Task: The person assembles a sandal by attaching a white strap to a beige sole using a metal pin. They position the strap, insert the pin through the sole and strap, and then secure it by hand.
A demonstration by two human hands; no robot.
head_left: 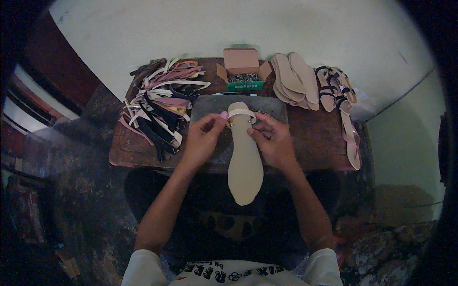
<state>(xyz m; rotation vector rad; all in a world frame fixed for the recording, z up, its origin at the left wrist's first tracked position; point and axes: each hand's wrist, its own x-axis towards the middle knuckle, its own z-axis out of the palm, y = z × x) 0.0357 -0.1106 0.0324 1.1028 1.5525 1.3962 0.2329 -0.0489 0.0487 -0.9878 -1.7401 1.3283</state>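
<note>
Two hands hold a tan sandal sole over the near middle of the counter.

The left hand [202, 138] pinches the sole's left edge near the toe, and the right hand [272, 140] grips its right edge; both are closed on the sandal sole [244, 164], which runs from the toe over the dark slab [210, 107] back past the counter's [315, 138] near edge toward the person. A pale strap [241, 112] crosses the toe. A heap of leather strips [160, 105] fills the left side. An open cardboard box [243, 69] of small metal pieces sits at the far edge, with stacked soles [293, 78] beside it and finished sandals [336, 88] toward the right corner.
</note>
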